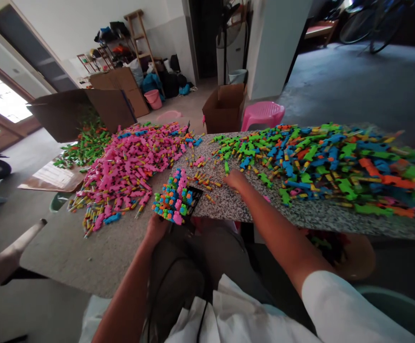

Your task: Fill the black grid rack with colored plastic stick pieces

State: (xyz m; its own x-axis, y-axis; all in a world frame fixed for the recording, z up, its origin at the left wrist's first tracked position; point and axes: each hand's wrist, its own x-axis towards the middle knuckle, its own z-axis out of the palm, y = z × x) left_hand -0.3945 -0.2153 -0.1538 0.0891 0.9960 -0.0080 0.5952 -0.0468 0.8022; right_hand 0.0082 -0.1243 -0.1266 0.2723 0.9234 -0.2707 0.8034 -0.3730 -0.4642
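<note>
Low in front of my lap, my left hand grips the near left corner of a black grid rack. Rows of small plastic pieces in blue, green, orange and pink stand packed in it. My right hand reaches to the stone tabletop, its fingers bunched together. Just beyond those fingertips is a green plastic piece; whether they pinch it is unclear. Between my hands lie loose yellow-ended pieces.
A big pile of pink pieces covers the left side, beside a cardboard box spilling green ones. Mixed green, blue and orange pieces heap on the right. Beyond the table stand an open carton and a pink stool.
</note>
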